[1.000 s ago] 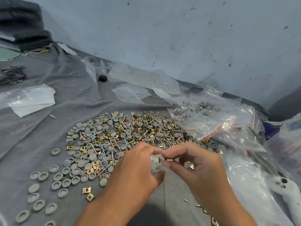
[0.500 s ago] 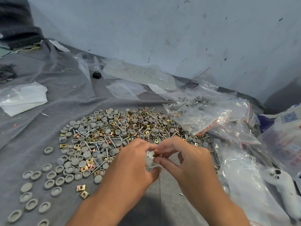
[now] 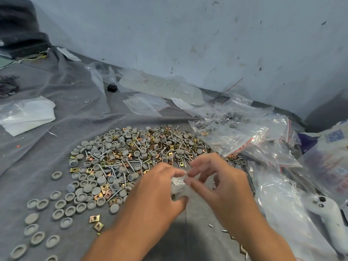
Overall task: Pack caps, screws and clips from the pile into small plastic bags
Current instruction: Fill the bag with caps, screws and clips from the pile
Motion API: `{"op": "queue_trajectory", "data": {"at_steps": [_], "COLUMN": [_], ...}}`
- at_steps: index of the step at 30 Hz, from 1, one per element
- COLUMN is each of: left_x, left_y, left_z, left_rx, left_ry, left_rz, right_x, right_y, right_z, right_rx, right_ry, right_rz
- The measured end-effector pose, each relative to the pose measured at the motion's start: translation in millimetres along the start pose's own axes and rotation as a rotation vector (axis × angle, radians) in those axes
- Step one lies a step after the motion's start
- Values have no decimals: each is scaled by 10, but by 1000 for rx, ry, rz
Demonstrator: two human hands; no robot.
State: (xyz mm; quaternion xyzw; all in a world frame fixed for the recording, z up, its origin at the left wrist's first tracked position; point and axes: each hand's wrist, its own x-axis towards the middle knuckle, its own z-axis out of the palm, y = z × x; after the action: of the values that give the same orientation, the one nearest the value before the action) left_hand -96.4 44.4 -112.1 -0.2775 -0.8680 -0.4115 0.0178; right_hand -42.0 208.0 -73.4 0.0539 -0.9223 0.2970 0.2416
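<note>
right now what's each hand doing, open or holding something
Left hand: closed, gripping the small plastic bag.
Right hand: fingertips pinching the top edge of the same bag; whether it also holds a part cannot be told.

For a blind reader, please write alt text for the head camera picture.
Two hands, left hand and right hand, hold a small plastic bag between them above a grey cloth. Behind lies a pile of grey caps, screws and brass clips, with filled bags at right.
</note>
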Motion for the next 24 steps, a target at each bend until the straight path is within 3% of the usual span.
{"op": "queue_trajectory", "data": {"at_steps": [3,7,13,24], "left_x": [-20,-26,-25,-36], "left_y": [23,74,79,82], "left_z": [4,-24,-51,-66], "left_rx": [23,29,10,38], "left_ry": [-8,-6,8,0], "left_rz": [4,16,18,5], "right_x": [153,428,664,762], "right_y": [262,586,698,771], "right_z": [17,310,546,530], "right_rx": [-12,-150,-467,-405], "right_ry": [99,-189,-408,-569], "right_rz": [132,336,267,285]}}
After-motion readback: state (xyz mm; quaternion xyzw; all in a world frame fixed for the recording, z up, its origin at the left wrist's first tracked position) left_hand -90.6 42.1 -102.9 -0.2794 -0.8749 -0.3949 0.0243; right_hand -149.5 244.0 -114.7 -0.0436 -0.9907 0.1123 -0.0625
